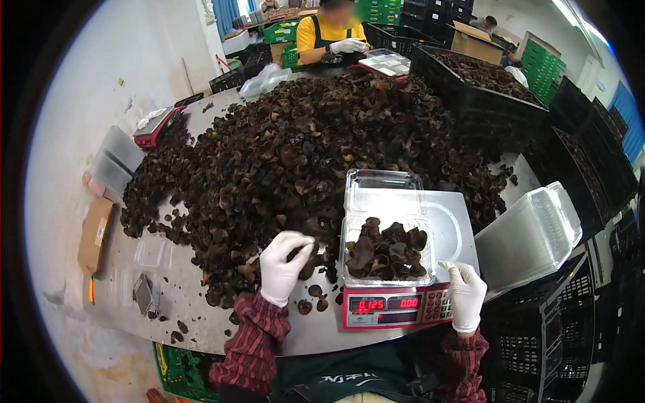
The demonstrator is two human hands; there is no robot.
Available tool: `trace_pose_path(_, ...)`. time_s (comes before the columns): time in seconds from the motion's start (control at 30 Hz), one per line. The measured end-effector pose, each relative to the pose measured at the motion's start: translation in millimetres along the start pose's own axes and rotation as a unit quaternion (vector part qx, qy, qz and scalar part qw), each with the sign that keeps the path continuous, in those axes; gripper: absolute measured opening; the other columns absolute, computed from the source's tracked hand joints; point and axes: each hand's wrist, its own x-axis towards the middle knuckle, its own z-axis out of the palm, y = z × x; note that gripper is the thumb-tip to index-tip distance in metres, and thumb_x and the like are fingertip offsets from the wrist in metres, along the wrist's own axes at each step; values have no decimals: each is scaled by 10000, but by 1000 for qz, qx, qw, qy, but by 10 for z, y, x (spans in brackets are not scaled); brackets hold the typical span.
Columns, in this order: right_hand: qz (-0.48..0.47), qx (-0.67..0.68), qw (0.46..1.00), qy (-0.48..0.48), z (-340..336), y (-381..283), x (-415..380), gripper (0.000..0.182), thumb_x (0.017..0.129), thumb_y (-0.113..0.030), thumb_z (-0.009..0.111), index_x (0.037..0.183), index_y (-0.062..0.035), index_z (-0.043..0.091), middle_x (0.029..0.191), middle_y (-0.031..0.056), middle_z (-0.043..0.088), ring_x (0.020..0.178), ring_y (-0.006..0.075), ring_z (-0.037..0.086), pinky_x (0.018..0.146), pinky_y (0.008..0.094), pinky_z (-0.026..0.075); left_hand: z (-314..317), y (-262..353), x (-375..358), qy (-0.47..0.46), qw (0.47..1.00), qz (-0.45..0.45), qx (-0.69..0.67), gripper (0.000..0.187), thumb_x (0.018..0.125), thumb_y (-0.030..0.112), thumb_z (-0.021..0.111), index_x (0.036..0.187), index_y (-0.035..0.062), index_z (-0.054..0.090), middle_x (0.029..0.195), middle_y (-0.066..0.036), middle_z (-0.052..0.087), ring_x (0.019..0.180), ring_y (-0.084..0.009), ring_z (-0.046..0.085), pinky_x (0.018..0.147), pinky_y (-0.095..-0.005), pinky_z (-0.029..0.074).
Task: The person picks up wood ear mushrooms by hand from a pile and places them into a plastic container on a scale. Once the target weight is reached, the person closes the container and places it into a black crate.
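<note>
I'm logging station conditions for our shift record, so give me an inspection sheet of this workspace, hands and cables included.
Surface: metal table, largely under a mushroom pile.
Job's things: clear tray, lid open, holding mushrooms on a scale; display reads 0.125 at left.
Clutter: loose pieces near the front edge.
Hands: both gloved; left hand beside the pile, grip unclear; right hand by the keypad.
Cables: nothing seen.
Surroundings: black crates at right; co-worker in yellow across the table.

Left glove (282,269) and right glove (465,297) white; sleeves (250,346) patterned dark red, black; heaped pieces (289,148) blackish brown; scale (451,228) silver, red; digits (371,305) glow red.
</note>
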Motion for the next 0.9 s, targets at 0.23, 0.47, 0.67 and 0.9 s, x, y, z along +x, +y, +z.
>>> trace_pose_path(0.23,-14,0,1000,6,0,32,18,122,916,-57,606,935,32,686,767,36,662,476,16,455,437,190,368,793,608,579,-331,914,226,-58,161,794,79,700,953,62,674,948,-59,610,931,-238,599,825,-342,493)
trace_pose_path(0.47,-27,-15,999,22,-106,78,39,125,905,-76,633,938,26,698,721,32,637,518,20,451,473,204,377,659,622,639,-320,910,259,-58,377,776,172,723,1126,46,661,1207,-153,601,1112,-318,567,951,-414,447)
trace_pose_path(0.67,17,-4,1000,8,-73,-2,83,138,909,-91,630,950,25,693,757,50,658,516,30,484,457,205,388,149,365,344,-129,990,64,-13,240,825,34,665,1064,39,684,1060,-113,653,971,-231,634,839,-302,504)
trace_pose_path(0.9,8,-62,997,-41,79,-90,343,210,902,-159,642,976,37,664,690,45,624,476,44,486,464,219,404,213,326,72,-137,988,61,-18,288,802,3,675,1088,35,670,1125,-119,632,1018,-231,615,885,-307,478)
